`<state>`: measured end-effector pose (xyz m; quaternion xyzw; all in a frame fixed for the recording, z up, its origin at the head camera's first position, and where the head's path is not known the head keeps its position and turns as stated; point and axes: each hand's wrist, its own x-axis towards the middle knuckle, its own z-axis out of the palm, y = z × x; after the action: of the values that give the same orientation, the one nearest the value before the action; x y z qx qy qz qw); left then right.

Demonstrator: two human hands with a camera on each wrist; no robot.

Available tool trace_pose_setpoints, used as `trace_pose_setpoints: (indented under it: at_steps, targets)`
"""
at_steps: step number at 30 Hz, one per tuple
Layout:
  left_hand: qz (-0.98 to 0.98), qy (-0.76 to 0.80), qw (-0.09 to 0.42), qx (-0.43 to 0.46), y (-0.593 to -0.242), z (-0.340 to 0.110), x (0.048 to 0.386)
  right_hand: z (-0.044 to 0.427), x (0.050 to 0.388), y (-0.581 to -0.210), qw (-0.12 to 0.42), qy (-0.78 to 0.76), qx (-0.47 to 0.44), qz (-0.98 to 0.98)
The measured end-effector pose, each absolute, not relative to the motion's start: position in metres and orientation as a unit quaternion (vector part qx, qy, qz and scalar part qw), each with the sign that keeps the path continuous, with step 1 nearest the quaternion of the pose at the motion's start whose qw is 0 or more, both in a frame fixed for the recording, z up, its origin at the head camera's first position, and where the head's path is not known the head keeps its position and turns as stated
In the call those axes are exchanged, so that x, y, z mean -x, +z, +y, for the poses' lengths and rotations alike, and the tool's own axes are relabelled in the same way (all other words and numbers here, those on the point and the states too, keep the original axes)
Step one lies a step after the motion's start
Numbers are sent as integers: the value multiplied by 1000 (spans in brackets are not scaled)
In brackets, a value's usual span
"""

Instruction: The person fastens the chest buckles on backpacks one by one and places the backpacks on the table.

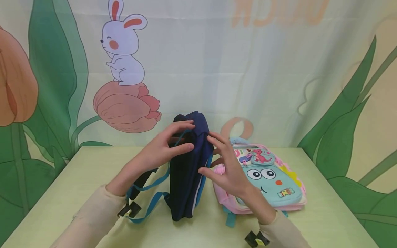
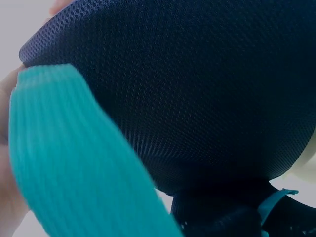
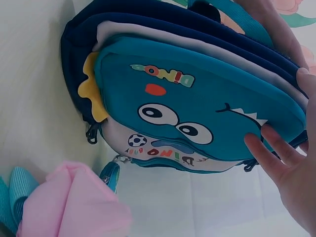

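A navy backpack (image 1: 186, 179) stands edge-on on the table between both hands. Its dark mesh back (image 2: 207, 89) faces the left hand, and its teal front pocket (image 3: 148, 108), with a cartoon face, faces the right. My left hand (image 1: 158, 148) touches the upper part from the back side, thumb and forefinger spread apart. A teal strap (image 2: 74, 148) crosses in front of that hand in the left wrist view. With fingers extended, my right hand (image 1: 229, 168) touches the front pocket near the printed mouth; its thumb lies by the side edge. Some fingers are hidden.
A pink and mint backpack (image 1: 270, 186) with a similar face lies on the table (image 1: 108, 213) to the right, close beside the right hand. Teal straps (image 1: 152, 206) of the navy backpack trail to its left. A printed curtain (image 1: 198, 69) hangs behind the table.
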<state>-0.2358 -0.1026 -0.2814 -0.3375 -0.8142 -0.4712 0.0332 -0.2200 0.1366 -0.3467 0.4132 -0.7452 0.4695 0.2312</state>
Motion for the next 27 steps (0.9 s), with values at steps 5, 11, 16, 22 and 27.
trace_pose_setpoints:
  at_steps: [5, 11, 16, 22, 27]
  targets:
    - [-820, -456, 17, 347, -286, -102, 234, 141, 222, -348, 235, 477, -416, -737]
    - [-827, -431, 16, 361, -289, -100, 232, 145, 222, -350, 233, 480, -416, -736]
    - [-830, -412, 20, 376, -291, -98, 231, 150, 222, -351, 231, 479, -411, -740]
    - [-827, -402, 12, 392, -295, -97, 230, 155, 221, -351, 228, 477, -408, -745]
    - [-820, -417, -20, 391, -301, -102, 229, 160, 221, -353, 230, 477, -401, -748]
